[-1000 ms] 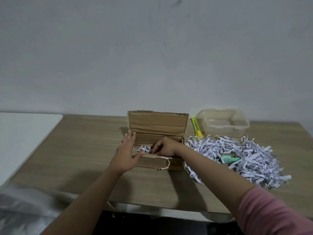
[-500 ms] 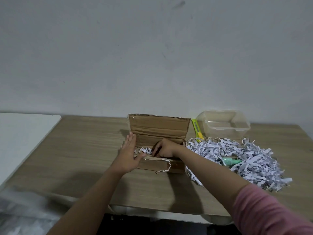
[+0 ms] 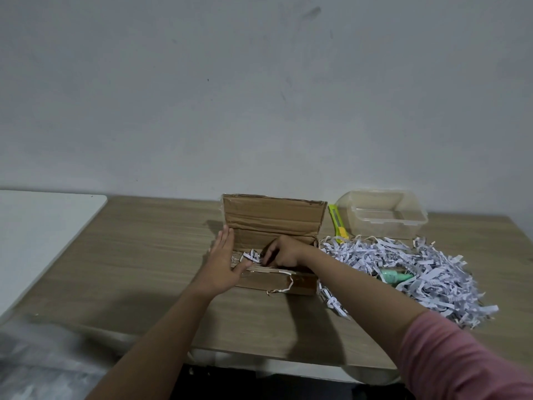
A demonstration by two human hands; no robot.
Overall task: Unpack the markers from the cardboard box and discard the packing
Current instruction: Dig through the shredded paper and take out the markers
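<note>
The left hand point(image 3: 222, 265) lies flat and released against the cardboard box point(image 3: 274, 226)'s left wall. The right hand point(image 3: 284, 252) reaches inside; its grip cannot be told. A green marker point(image 3: 395, 275) lies in shredded paper point(image 3: 418, 264) at its 3 o'clock, apart.

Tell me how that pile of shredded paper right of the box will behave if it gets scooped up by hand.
The shredded paper pile is loose, curly strips, so it will probably feel very light and floppy, compressing in a grasp. Strands straggle at its edges, so bits would likely drop off. A mint green marker lies half buried in it and might get lifted along or roll out.
</note>
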